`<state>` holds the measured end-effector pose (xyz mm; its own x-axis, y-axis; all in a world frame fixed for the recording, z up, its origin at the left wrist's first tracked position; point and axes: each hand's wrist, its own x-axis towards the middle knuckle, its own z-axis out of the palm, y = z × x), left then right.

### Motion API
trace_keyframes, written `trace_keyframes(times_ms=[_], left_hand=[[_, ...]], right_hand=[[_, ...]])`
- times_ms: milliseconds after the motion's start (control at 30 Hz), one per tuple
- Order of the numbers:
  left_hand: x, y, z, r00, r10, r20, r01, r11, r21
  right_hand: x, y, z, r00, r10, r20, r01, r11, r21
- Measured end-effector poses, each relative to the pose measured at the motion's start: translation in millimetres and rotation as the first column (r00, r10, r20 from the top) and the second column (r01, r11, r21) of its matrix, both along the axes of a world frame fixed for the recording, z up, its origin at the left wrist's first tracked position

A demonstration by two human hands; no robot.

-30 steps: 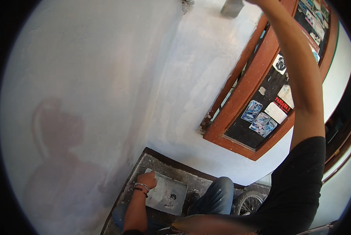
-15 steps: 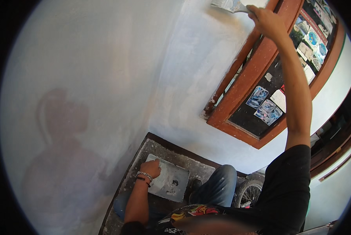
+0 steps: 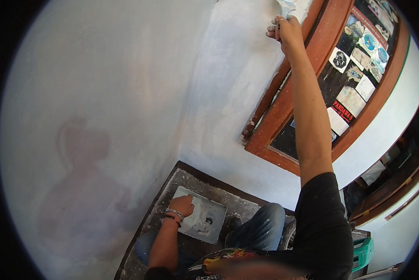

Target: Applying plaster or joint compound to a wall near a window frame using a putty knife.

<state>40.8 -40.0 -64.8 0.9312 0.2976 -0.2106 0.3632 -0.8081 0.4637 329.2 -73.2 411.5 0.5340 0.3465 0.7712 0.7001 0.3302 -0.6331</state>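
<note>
Up at the wall beside the window, my right hand (image 3: 288, 32) grips a putty knife (image 3: 285, 6) by its handle, with part of the broad blade cut off by the top of the picture. The arm is stretched far up. Down low, my left hand (image 3: 181, 205) is closed over the near-left edge of a shallow grey tray (image 3: 215, 223). Pale smears and a dark patch mark the tray's inside. White, patchy plaster covers the wall (image 3: 237, 70) around the knife.
A brown wooden window frame (image 3: 307, 88) with stickers on its dark pane stands to the right. The tray rests over a speckled, dark-edged ledge (image 3: 165, 196). My jeans-clad knee (image 3: 265, 224) is beside it. A green plastic chair (image 3: 361, 254) shows at lower right.
My right hand has shifted left, and the putty knife has turned from lying sideways to pointing up. The left hand still holds the tray. More of the green chair shows.
</note>
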Motion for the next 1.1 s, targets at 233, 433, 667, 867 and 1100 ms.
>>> trace_keyframes(times_ms=[233, 433, 667, 867, 1100], left_hand=[[-14, -2, -2, 0.998, 0.011, 0.067, -0.011, 1.0, -0.008], [-15, -6, 5, 1.0, 0.009, 0.026, -0.009, 1.0, 0.025], [-10, -6, 13, 0.994, 0.018, 0.107, -0.02, 1.0, 0.016], [-12, -5, 19, 0.995, -0.001, 0.095, 0.0, 1.0, 0.012], [-21, -3, 14, 0.998, 0.004, 0.07, -0.007, 0.999, 0.04]], right_hand=[[-4, 20, -163, 0.96, -0.2, -0.193, 0.148, 0.956, -0.255], [-29, -3, -177, 0.979, -0.105, -0.177, 0.074, 0.983, -0.17], [-23, 42, -45, 0.996, 0.024, -0.08, -0.025, 0.999, -0.019], [-27, 39, -251, 0.912, -0.141, -0.386, 0.036, 0.963, -0.268], [-36, -1, -191, 0.948, -0.194, -0.252, 0.121, 0.953, -0.278]])
